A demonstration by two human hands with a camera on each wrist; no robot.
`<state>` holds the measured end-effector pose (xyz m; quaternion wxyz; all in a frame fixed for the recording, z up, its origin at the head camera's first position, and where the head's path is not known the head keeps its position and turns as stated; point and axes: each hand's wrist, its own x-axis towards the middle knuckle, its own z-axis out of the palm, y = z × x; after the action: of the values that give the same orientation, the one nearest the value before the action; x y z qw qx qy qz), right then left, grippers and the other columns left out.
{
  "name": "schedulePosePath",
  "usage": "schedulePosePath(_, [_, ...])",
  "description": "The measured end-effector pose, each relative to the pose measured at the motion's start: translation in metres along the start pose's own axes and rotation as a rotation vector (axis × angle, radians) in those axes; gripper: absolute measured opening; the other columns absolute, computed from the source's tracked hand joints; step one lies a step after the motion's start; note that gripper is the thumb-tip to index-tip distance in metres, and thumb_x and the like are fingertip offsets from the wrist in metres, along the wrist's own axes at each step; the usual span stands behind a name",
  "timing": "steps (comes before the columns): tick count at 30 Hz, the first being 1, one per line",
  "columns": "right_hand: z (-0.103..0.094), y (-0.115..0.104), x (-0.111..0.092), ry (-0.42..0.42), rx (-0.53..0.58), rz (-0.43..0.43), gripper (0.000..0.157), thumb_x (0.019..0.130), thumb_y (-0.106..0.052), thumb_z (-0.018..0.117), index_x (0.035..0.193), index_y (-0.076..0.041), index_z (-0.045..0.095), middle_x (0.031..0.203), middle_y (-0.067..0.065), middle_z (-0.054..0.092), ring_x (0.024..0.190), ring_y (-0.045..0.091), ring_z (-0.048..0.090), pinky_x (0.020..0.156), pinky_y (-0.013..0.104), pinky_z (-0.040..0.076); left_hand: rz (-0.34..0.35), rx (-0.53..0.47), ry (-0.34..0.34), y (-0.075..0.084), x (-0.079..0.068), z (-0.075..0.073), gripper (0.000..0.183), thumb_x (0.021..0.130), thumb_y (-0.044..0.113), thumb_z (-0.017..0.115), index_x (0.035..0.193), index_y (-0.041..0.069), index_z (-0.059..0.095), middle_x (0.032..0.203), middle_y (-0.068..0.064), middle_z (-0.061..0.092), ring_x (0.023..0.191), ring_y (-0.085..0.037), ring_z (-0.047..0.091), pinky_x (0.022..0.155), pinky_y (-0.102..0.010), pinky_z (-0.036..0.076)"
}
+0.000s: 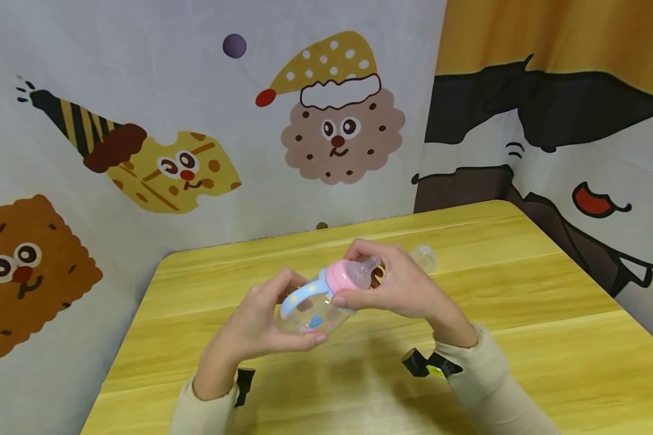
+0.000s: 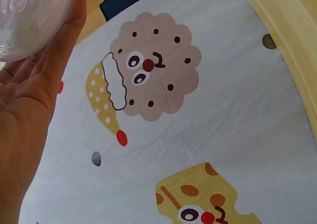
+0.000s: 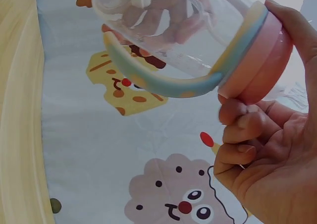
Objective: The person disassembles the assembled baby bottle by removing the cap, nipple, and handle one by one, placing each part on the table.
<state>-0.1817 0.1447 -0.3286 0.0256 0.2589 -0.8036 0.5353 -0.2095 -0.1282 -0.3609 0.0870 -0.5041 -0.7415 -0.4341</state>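
Both hands (image 1: 326, 302) gripping baby bottle (image 1: 326, 296), clear cap (image 1: 424, 257) behind, wooden table (image 1: 522, 338)

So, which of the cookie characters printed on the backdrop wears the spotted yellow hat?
The round pinkish-brown cookie directly behind the baby bottle. Its hat is yellow with white dots; the yellow cracker to its left wears a striped cone hat.

A clear baby bottle (image 1: 318, 302) with pink collar, blue handles and teat lies tilted, held above the table.
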Motion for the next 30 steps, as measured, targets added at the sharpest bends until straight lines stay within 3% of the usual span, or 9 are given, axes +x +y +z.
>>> schedulePosePath(8, [0.000, 0.000, 0.001, 0.000, 0.006, -0.045, 0.030, 0.080, -0.028, 0.092, 0.099, -0.027, 0.069, 0.085, -0.003, 0.066, 0.067, 0.018, 0.055, 0.052, 0.029, 0.046, -0.022, -0.042, -0.023, 0.002, 0.001, -0.003, 0.057, 0.077, 0.022, 0.097, 0.116, 0.011, 0.057, 0.102, -0.006, 0.074, 0.076, -0.014, 0.071, 0.064, -0.026, 0.059])
schedulePosePath(14, [-0.006, -0.003, -0.001, -0.043, -0.087, -0.159, 0.052, 0.071, -0.027, 0.099, 0.115, -0.029, 0.071, 0.100, -0.011, 0.073, 0.088, 0.014, 0.066, 0.074, 0.032, 0.055, -0.034, -0.124, -0.021, 0.000, -0.003, -0.005, 0.056, 0.075, 0.020, 0.098, 0.113, 0.011, 0.058, 0.100, -0.001, 0.073, 0.081, -0.017, 0.069, 0.067, -0.030, 0.060])
schedulePosePath(20, [-0.014, -0.003, -0.001, -0.082, -0.131, -0.211, 0.056, 0.073, -0.025, 0.098, 0.121, -0.027, 0.069, 0.106, -0.013, 0.073, 0.096, 0.012, 0.068, 0.082, 0.033, 0.056, 0.022, -0.089, -0.001, -0.001, -0.002, -0.001, 0.056, 0.077, 0.026, 0.097, 0.114, 0.010, 0.058, 0.098, 0.000, 0.072, 0.080, -0.014, 0.066, 0.066, -0.027, 0.058])
schedulePosePath(30, [-0.022, -0.002, -0.005, -0.106, -0.124, -0.216, 0.069, 0.074, -0.023, 0.098, 0.135, -0.023, 0.065, 0.122, -0.010, 0.071, 0.106, 0.014, 0.066, 0.084, 0.035, 0.056, 0.031, -0.041, -0.001, 0.000, 0.001, 0.000, 0.056, 0.078, 0.032, 0.095, 0.113, 0.010, 0.057, 0.094, 0.002, 0.070, 0.075, -0.010, 0.062, 0.062, -0.021, 0.054])
